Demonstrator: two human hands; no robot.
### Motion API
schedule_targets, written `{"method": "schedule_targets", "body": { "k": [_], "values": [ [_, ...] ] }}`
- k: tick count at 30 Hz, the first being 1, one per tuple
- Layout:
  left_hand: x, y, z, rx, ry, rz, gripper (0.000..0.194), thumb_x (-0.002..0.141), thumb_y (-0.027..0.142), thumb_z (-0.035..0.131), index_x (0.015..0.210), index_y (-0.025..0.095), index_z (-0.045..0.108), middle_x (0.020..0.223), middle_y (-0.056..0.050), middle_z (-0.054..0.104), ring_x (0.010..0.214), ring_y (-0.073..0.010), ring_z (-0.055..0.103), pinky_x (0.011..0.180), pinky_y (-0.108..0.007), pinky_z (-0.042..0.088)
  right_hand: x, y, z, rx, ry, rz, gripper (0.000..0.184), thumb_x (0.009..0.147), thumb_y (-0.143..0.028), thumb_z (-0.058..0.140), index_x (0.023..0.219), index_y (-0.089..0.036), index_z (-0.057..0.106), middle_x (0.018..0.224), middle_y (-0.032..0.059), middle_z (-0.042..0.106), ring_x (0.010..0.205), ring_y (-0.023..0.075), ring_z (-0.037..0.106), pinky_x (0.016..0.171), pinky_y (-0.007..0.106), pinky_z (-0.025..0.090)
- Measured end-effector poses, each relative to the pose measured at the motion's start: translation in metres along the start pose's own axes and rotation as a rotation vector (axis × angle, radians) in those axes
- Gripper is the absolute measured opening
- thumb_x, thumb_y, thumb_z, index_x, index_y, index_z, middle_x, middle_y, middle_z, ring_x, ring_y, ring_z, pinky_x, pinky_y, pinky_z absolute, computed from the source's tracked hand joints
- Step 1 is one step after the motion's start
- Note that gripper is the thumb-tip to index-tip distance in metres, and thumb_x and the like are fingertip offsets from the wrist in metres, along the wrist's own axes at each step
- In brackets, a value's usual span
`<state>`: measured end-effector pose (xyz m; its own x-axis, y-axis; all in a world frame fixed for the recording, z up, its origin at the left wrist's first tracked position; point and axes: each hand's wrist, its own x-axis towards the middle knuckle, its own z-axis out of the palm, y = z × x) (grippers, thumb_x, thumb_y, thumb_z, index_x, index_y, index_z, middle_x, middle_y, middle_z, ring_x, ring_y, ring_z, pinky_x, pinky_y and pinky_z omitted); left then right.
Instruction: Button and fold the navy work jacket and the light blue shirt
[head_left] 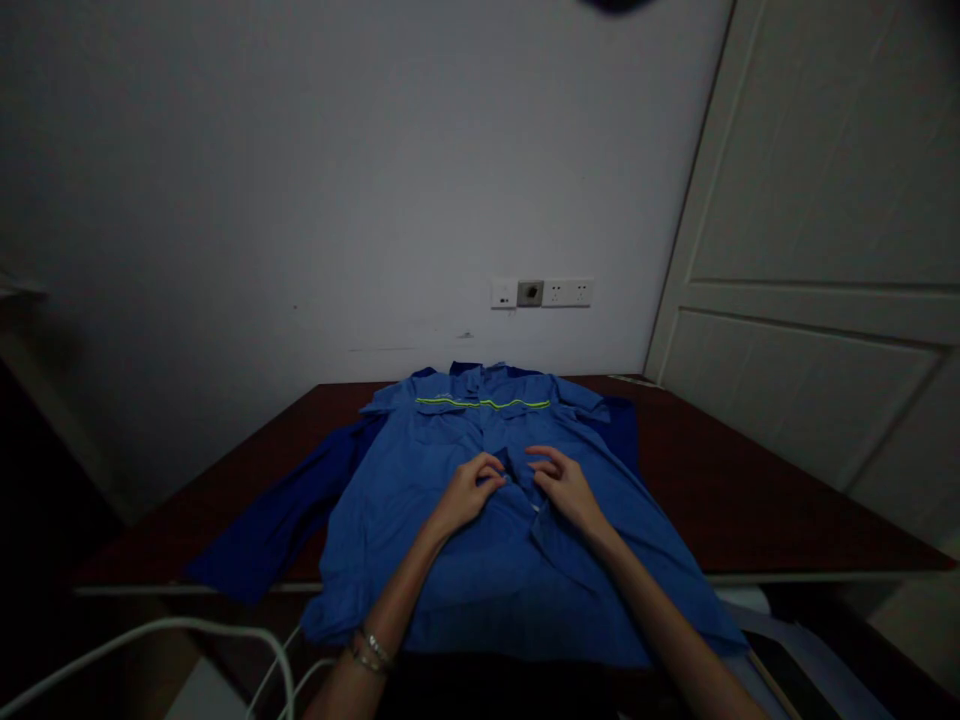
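A light-blue work shirt (450, 540) with a yellow-green stripe across its chest lies spread on the table, collar toward the wall. Its front is parted at the middle, and its lower end hangs over the near table edge. My left hand (472, 492) is closed in a pinch on the shirt's front edge, just left of the gap. Right of the gap, my right hand (566, 490) hovers close over the other front edge with its curved fingers apart. Underneath lies a dark-blue garment (277, 510), its sleeve stretching out to the left.
The dark red table (750, 490) reaches to the wall, where several sockets (568, 292) sit. A white door (817, 250) stands at the right. A white cable (187, 624) curves at the lower left. Items lie under the table edge at the lower right.
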<state>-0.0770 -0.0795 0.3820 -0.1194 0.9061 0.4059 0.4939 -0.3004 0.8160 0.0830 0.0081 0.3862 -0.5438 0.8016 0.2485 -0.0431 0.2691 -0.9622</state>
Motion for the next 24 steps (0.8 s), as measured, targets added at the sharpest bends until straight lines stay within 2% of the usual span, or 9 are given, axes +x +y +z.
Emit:
{"method": "schedule_targets", "body": {
  "k": [5,11,24],
  "values": [
    [-0.003,0.003,0.003,0.050,0.013,0.036,0.014,0.078,0.019,0.053,0.090,0.018,0.047,0.069,0.003,0.062,0.070,-0.0121,0.057,0.073,-0.023,0.039,-0.002,-0.003,0.004,-0.072,-0.020,-0.034,0.042,0.059,-0.019,0.047,0.101,-0.012,0.055,0.074,0.0030,0.063,0.058,0.0110,0.054,0.052,0.020,0.039],
    [-0.007,0.000,0.005,0.137,0.010,0.075,0.012,0.079,0.019,0.052,0.089,0.019,0.045,0.075,0.000,0.063,0.077,-0.0149,0.056,0.074,-0.025,0.038,0.000,-0.006,0.007,-0.182,-0.110,-0.075,0.036,0.062,-0.018,0.047,0.097,-0.012,0.057,0.070,0.0013,0.062,0.055,0.0095,0.050,0.050,0.020,0.036],
    [-0.011,-0.001,0.006,0.199,0.038,0.101,0.008,0.081,0.018,0.047,0.089,0.019,0.044,0.081,-0.002,0.060,0.079,-0.0160,0.054,0.074,-0.026,0.038,0.002,-0.013,0.007,-0.244,-0.151,-0.109,0.028,0.069,-0.019,0.047,0.094,-0.013,0.058,0.066,0.0002,0.062,0.055,0.0094,0.051,0.052,0.020,0.038]
  ]
}}
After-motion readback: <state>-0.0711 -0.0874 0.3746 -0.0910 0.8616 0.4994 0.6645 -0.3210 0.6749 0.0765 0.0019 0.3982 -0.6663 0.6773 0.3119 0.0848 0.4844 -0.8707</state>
